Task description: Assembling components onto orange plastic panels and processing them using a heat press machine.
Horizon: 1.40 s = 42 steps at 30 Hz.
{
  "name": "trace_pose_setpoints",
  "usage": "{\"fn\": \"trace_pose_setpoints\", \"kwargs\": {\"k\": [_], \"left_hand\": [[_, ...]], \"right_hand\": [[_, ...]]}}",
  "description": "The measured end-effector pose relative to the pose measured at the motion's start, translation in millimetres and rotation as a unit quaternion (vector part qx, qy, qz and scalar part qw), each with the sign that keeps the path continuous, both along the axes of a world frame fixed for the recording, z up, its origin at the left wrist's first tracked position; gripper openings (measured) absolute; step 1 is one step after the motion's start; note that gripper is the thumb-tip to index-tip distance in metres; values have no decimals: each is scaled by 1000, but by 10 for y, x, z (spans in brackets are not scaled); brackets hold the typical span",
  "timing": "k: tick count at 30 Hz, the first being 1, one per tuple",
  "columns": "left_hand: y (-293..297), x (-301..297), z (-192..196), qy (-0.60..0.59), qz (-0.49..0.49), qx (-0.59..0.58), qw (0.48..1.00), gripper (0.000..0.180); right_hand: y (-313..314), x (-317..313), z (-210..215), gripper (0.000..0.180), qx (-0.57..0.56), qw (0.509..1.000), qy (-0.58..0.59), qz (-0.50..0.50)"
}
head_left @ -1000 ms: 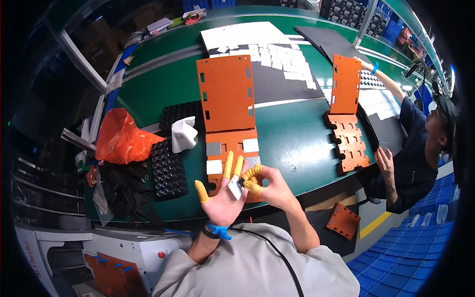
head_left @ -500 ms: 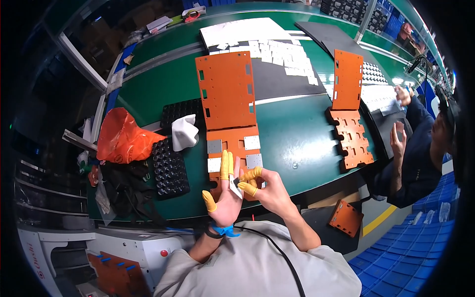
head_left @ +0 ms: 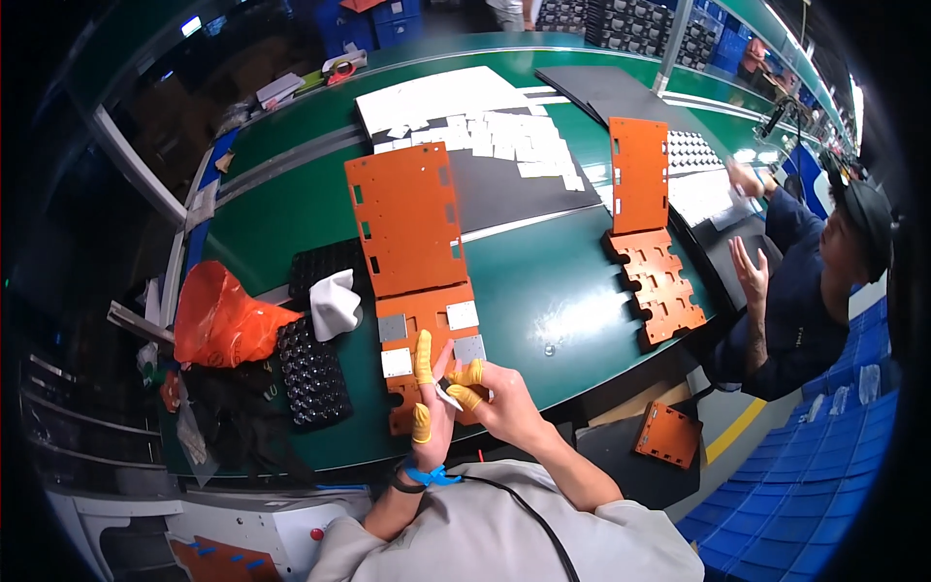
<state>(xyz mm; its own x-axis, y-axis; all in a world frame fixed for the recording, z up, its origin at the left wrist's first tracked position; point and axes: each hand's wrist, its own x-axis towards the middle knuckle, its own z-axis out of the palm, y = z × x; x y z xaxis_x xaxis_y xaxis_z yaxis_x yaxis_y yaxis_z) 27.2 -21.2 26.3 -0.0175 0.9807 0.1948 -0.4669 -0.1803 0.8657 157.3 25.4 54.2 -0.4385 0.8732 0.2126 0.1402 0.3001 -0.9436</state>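
worktop [head_left: 543, 291]: smooth glossy green | orange plate [head_left: 405, 231]: flat, rigid, slotted, lying just beyond both hands | left hand [head_left: 427, 412]: yellow rubber finger cots, fingers raised, propping small white piece | right hand [head_left: 490, 398]: same cots, pinching small white piece [head_left: 447, 395], thin and flat, between both hands above plate's near end

The person wears a light grey short-sleeved top, and a thin black cable [head_left: 529, 514] runs across its shoulder and back. The left hand [head_left: 432, 412] has yellow-orange rubber finger cots on several fingertips and a bright blue band [head_left: 432, 475] around the wrist beside a dark strap. The right hand [head_left: 499, 403] wears the same yellow-orange cots on its thumb and fingertips, and both forearms are bare.
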Motion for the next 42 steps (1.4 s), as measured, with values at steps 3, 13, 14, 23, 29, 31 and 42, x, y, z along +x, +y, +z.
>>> {"fn": "trace_pose_setpoints", "kwargs": {"k": [3, 13, 14, 23, 29, 31, 42], "left_hand": [[36, 73, 35, 69, 52, 28, 996, 112], [-28, 84, 131, 95, -9, 3, 995, 121], [-27, 79, 129, 96, -15, 4, 995, 121], [-46, 156, -106, 238, -126, 27, 963, 118], [18, 183, -88, 172, 27, -106, 979, 50], [-5, 58, -227, 197, 51, -118, 972, 40], [-229, -81, -257, 143, 58, -105, 982, 40]], "right_hand": [[30, 43, -157, 16, 140, 990, 5, -4], [-62, 267, -279, 37, 141, 988, -44, 42], [-68, 299, -283, 37, 142, 988, -43, 36], [-92, 507, -301, 19, 69, 995, -52, -53], [-191, 468, -484, 23, 96, 989, -14, -114], [-209, 442, -535, 28, 122, 986, 15, -111], [-184, 336, -483, 40, 219, 975, -26, -35]]}}
